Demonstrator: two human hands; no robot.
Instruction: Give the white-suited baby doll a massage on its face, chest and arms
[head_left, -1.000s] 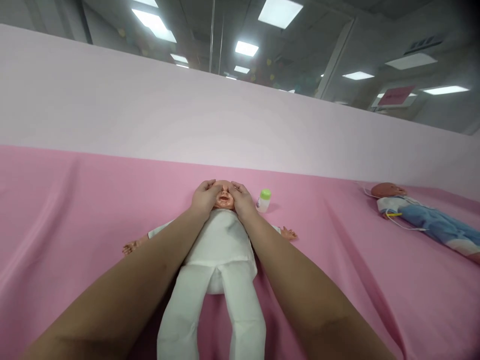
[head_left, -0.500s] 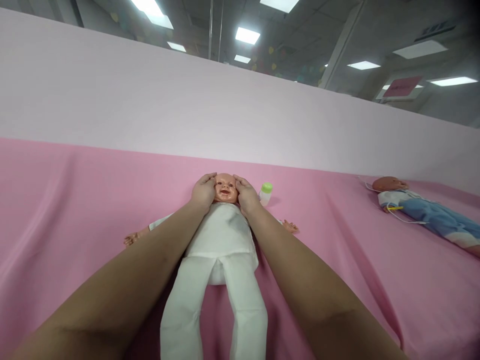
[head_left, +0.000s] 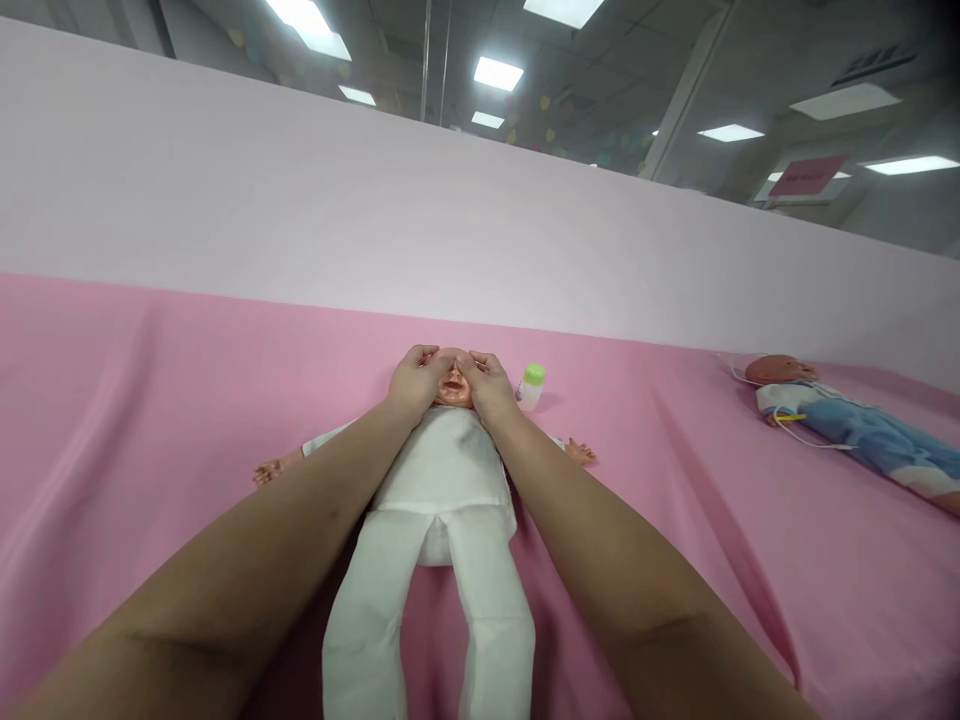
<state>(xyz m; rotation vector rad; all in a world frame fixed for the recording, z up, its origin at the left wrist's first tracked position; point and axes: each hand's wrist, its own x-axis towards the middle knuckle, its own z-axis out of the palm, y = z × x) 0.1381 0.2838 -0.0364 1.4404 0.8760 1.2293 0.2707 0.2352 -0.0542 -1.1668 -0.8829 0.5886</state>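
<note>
A baby doll [head_left: 446,465] in white clothes lies on its back, its head away from me and its arms spread. My left hand [head_left: 417,382] is cupped round the left side of its head, and my right hand [head_left: 487,385] holds the right side. Both thumbs lie across the upper face, close together over the eyes and nose. The mouth shows below them. Most of the other fingers are hidden beside and behind the head. Just right of my right hand stands a small clear bottle [head_left: 529,396] with a green cap.
A pink cloth [head_left: 187,400] covers the surface beneath the doll. Another doll [head_left: 862,425] in blue and white lies at the right, with a thin white cord and a yellow piece on it. Behind rises a low white wall [head_left: 375,220] with glass above.
Both thumbs have slid inward from the sides of the doll's face and now cover its eyes. The hands still hold the head; the doll and bottle stay in place.
</note>
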